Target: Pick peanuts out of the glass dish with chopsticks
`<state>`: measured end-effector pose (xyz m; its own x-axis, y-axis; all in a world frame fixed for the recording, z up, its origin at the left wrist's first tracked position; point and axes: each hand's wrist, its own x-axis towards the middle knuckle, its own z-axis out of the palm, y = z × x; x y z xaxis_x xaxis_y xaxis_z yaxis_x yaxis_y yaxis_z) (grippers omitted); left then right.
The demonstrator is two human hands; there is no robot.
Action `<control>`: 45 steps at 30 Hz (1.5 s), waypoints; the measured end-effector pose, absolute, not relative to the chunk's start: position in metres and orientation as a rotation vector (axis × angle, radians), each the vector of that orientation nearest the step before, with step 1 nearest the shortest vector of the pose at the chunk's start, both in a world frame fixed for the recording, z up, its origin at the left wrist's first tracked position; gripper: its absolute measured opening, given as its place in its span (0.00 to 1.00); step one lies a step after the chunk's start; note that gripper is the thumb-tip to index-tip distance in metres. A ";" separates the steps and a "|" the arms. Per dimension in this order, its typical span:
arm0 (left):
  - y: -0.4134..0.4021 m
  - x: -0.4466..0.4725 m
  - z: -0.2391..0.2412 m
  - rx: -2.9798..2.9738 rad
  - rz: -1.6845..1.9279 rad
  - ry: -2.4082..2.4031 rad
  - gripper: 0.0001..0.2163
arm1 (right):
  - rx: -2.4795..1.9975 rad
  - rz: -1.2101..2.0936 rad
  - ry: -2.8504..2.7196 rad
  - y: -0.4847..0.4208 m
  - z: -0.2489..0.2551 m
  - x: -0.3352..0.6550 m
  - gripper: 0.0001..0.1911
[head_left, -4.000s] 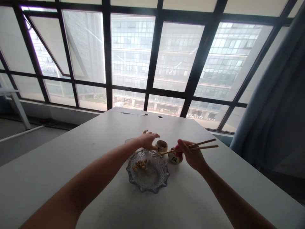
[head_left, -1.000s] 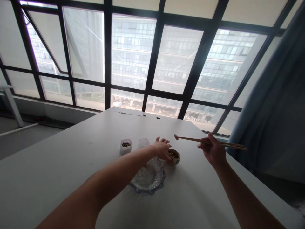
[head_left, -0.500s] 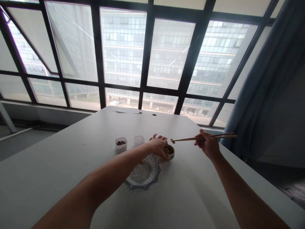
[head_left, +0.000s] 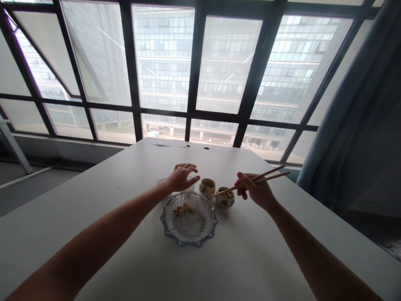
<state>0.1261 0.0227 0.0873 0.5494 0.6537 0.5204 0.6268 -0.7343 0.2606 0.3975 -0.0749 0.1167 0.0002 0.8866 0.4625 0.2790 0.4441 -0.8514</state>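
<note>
My right hand [head_left: 257,191] is closed around a pair of wooden chopsticks [head_left: 236,187]. Their joined tips point left, just by the right rim of the glass bowl [head_left: 188,239]; I make out no piece between them. My left hand [head_left: 181,177] hangs with fingers apart and nothing in it, over two translucent plastic tubs [head_left: 189,188] that it partly covers. Small brown pieces [head_left: 184,209] lie in the far part of the glass bowl. Beyond its right rim stand two small cream cups with dark characters: a left cup [head_left: 207,188] and a right cup [head_left: 224,202] containing brown pieces.
The white table [head_left: 125,188] runs toward a large window with dark frames. At its far end lie flat papers [head_left: 163,143]. A blue curtain [head_left: 338,108] hangs beside the table on the right.
My left hand has left the right cup and moved left over the tubs. The chopsticks have swung left and lower, toward the glass bowl; the piece earlier at their tips no longer shows there.
</note>
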 end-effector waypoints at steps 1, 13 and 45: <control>0.024 0.112 0.087 2.706 1.000 1.168 0.16 | -1.062 0.705 -1.624 -0.079 0.114 0.386 0.28; 0.028 0.027 0.040 2.386 1.431 1.312 0.21 | -0.946 0.550 -1.931 -0.095 0.089 0.336 0.24; 0.023 0.023 0.010 2.236 1.238 1.398 0.29 | -1.072 1.070 -0.808 -0.079 0.030 0.332 0.19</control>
